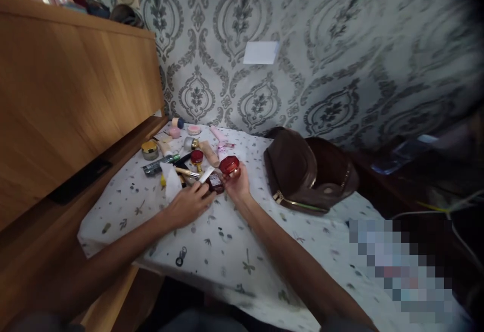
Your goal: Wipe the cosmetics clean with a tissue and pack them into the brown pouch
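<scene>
My right hand is closed around a red faceted jar, held just above the cloth at the pile's right side. Close beside it, my left hand has its fingers bent at the lower end of a slim white tube, which looks pinched there. A dark red case lies between the two hands, by the left fingertips. Beyond them are a makeup brush, a small red-lidded jar, a beige tube and a crumpled white tissue.
More cosmetics spread toward the wall, including a gold-lidded jar and a pink compact. A brown leather bag rests right of my hands on the patterned cloth. A wooden cabinet borders the left.
</scene>
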Tool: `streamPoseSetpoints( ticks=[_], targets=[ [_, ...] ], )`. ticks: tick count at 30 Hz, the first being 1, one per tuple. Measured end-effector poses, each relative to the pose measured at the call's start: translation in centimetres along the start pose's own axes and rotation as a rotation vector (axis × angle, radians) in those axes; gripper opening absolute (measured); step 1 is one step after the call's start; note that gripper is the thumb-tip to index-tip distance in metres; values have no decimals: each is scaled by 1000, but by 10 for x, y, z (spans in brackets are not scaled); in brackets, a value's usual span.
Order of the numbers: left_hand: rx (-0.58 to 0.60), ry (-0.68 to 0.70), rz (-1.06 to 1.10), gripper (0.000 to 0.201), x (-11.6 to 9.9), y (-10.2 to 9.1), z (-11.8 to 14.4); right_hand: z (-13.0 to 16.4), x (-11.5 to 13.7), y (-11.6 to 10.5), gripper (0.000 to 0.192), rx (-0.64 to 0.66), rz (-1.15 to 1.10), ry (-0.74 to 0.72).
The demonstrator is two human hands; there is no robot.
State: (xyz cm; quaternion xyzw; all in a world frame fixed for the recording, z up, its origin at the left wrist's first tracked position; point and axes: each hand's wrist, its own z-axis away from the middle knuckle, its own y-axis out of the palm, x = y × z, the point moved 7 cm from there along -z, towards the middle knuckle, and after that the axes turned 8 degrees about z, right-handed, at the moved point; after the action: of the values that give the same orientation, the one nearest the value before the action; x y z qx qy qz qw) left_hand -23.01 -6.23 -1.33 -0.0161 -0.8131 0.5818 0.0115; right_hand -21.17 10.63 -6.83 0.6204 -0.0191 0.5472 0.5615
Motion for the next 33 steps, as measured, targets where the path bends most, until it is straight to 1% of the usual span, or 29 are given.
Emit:
streamPoseSetpoints(
  ticks=[1,3,5,6,8,11,12,13,14,15,16,17,19,20,21,22,24,26,27,30,33],
  targets=[
    [17,-43,-44,37,2,5,-3,2,2,-3,27,-3,-8,18],
    [27,-120,-94,38,12,8,-4,8,9,-16,29,5,18,38],
    [2,-137,-76,37,19,3,-6,17,20,-34,31,22,94,40],
    [-36,-131,-39,36,21,-4,-7,22,25,-43,32,34,143,33],
    [-166,-127,93,33,20,-26,-15,33,36,-60,35,53,237,3],
    [-434,-179,452,29,9,-65,-37,50,44,-78,42,48,339,-56],
    [-524,-200,613,30,4,-74,-47,54,45,-83,45,41,367,-78],
    [-612,-235,765,31,-2,-79,-57,59,46,-86,46,32,398,-106],
    [-688,-251,900,33,-11,-81,-67,62,46,-89,47,25,430,-136],
    [-734,-247,1002,34,-20,-78,-77,66,46,-92,48,23,462,-167],
    [-731,-234,1064,35,-32,-70,-87,69,45,-93,48,32,492,-192],
    [-668,-196,1082,35,-45,-59,-98,71,45,-93,48,47,513,-214],
    [-453,-91,1016,33,-71,-29,-114,76,44,-93,50,83,528,-252],
    [-353,-41,956,32,-81,-14,-117,78,45,-93,53,95,525,-271],
    [-310,-49,907,33,-83,0,-117,79,46,-93,56,91,528,-293],
    [-305,-74,890,34,-81,11,-115,80,46,-92,59,93,536,-288],
    [-302,-146,950,37,-69,29,-110,79,42,-89,58,137,551,-228],
    [-292,-272,1052,40,-51,43,-106,79,43,-85,58,168,557,-228],
    [-261,-330,1105,41,-44,49,-105,79,44,-83,59,178,572,-245],
    [-183,-477,1227,45,-32,61,-103,81,48,-79,57,198,639,-306],
    [-172,-619,1383,45,-29,64,-102,86,54,-76,55,209,762,-408]
  ],
)
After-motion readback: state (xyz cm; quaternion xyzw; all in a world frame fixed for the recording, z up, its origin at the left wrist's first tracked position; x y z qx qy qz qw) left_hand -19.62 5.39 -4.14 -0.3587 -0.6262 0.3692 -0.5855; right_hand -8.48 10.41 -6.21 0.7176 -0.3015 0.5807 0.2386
